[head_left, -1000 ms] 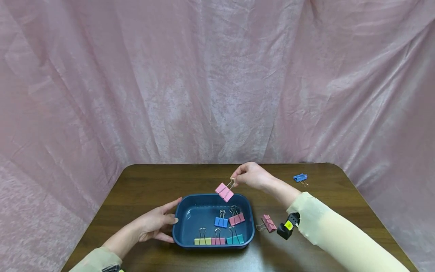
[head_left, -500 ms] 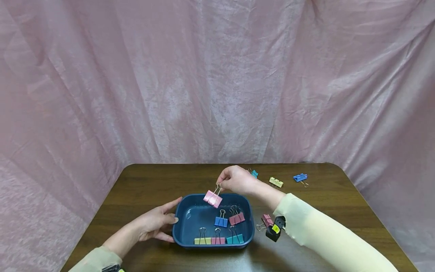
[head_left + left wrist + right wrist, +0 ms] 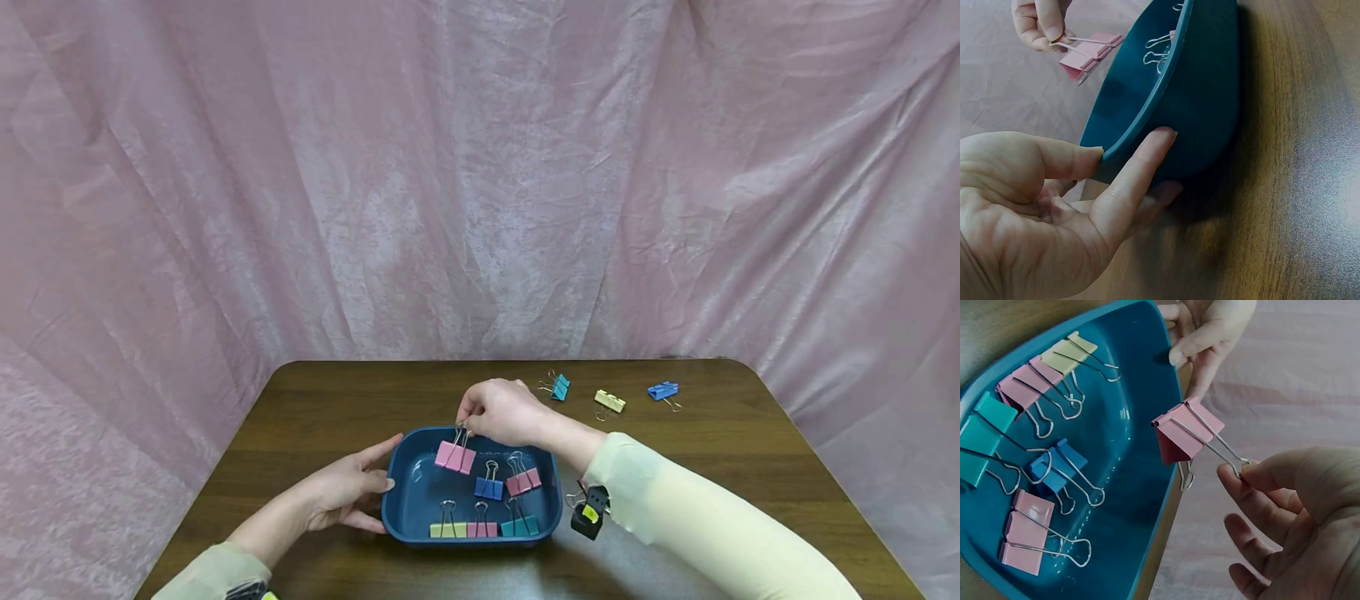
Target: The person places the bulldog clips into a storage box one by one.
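Observation:
By one wire handle, my right hand [image 3: 504, 412] pinches a pink binder clip [image 3: 1188, 431] between thumb and fingertip. In the head view the clip hangs over the back left part of a deep blue plastic tray [image 3: 471, 542]. My left hand [image 3: 341, 492] holds the tray's left end, thumb at the rim and fingers along the outer wall. Inside lie a yellow binder clip [image 3: 447, 530], a pink binder clip [image 3: 482, 530] and a teal binder clip [image 3: 519, 527] along the front wall. Behind them sit a blue binder clip [image 3: 488, 488] and another pink binder clip [image 3: 523, 482].
At the back right of the wooden table [image 3: 360, 396] lie a teal clip [image 3: 560, 387], a yellow clip [image 3: 609, 402] and a blue clip [image 3: 663, 390]. Right of the tray, a clip's wire handle [image 3: 576, 498] shows beside the wrist camera [image 3: 588, 518]. A pink curtain [image 3: 465, 183] hangs behind.
My right hand has moved left and down with the pink clip, from the tray's back right to over its left half. The teal and yellow clips behind it came into view. The left hand stays put.

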`<state>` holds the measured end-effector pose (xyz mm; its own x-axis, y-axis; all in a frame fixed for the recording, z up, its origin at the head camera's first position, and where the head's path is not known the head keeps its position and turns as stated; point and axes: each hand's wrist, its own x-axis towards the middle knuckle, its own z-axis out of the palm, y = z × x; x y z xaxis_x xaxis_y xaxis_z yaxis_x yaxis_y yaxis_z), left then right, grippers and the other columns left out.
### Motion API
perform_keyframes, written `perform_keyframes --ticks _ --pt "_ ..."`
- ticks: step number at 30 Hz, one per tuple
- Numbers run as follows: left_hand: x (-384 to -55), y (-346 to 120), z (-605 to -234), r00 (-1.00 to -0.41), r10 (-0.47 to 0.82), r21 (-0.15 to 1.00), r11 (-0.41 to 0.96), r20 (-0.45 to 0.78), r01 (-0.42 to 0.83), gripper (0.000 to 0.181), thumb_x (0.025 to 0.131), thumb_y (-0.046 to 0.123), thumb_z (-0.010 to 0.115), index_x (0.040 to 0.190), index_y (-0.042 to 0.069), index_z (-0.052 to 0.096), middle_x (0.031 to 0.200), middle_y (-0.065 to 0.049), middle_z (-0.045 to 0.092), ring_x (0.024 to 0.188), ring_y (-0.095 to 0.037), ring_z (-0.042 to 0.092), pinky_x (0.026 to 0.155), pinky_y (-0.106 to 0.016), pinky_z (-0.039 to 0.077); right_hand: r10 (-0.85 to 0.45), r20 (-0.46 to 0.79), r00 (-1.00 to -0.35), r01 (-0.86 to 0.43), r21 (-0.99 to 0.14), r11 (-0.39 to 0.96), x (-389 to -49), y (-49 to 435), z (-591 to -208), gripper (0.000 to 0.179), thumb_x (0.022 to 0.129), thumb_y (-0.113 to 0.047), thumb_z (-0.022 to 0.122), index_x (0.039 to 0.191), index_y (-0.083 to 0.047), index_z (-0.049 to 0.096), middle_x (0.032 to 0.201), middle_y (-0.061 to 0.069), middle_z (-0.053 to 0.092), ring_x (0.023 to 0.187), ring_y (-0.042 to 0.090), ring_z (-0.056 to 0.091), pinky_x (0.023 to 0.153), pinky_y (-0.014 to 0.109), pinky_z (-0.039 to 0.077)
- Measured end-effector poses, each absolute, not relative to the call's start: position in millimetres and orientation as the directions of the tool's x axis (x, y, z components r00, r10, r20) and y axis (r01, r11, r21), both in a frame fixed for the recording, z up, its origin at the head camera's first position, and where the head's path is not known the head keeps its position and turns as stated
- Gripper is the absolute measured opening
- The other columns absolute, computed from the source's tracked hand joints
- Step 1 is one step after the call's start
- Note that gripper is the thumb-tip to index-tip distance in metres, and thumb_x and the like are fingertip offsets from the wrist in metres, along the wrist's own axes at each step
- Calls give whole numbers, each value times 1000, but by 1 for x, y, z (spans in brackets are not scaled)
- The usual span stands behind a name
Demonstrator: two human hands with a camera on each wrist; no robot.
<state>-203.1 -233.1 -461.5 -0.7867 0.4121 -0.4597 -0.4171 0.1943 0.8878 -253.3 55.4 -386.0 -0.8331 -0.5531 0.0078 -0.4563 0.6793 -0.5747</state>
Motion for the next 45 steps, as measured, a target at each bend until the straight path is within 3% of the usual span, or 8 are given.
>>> perform_keyframes --ticks 7,12,17,45 --pt "-204 -234 -461 -783 425 891 189 -454 -413 78 102 4 54 166 17 11 148 -36 42 113 -43 65 72 -50 63 -618 47 -785 -556 -495 668 -256 50 -394 10 97 -16 69 93 -21 78 74 -20 64 79 2 60 90 41 43" --pt "-204 -234 -461 -781 431 892 185 -451 -413 78 102 4 54 166 17 11 148 -36 43 114 -43 65 72 -50 63 -636 38 -770 -587 -431 685 -255 45 -399 12 96 -18 69 92 -24 78 72 -22 62 90 7 56 93 42 42" --pt "-204 -233 -460 -782 432 892 185 -450 -412 77 102 4 54 166 17 11 148 -37 42 114 -43 64 73 -51 63 -636 37 -771 -593 -404 696 -254 43 -401 12 96 -17 69 92 -24 79 71 -23 62 90 6 58 96 43 41" --pt "-202 -233 -461 -780 426 888 186 -459 -421 77 103 5 55 166 18 12 152 -39 35 116 -44 64 72 -50 63 -628 15 -778 -576 -418 703 -256 38 -413 11 95 -16 71 92 -23 78 71 -20 61 89 8 55 95 44 41"
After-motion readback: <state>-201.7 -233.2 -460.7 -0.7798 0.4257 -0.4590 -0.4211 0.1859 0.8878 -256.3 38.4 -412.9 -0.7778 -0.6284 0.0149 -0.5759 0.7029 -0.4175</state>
